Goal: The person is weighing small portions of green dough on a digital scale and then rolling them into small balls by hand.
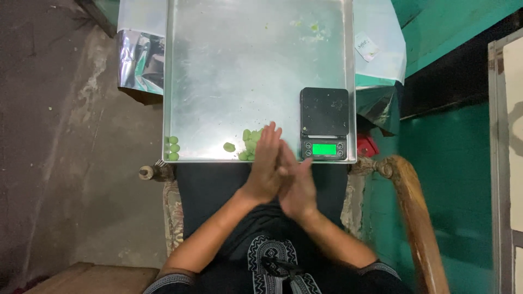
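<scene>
Here, both hands press together beside the black scale.

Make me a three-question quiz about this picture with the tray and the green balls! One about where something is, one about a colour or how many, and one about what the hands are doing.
1. Where is the black scale?
A. on the floor
B. in the near right corner of the metal tray
C. on the person's lap

2. How many small green balls sit alone at the tray's near left corner?
A. three
B. seven
C. none

3. How are the left hand and right hand?
A. far apart
B. each gripping the scale
C. pressed together palm to palm

Answers: 1 B, the scale stands inside the tray by its right rim. 2 A, three balls line up along the left edge. 3 C, the palms meet just before the tray's near edge, beside the bigger heap of green pieces.
</scene>
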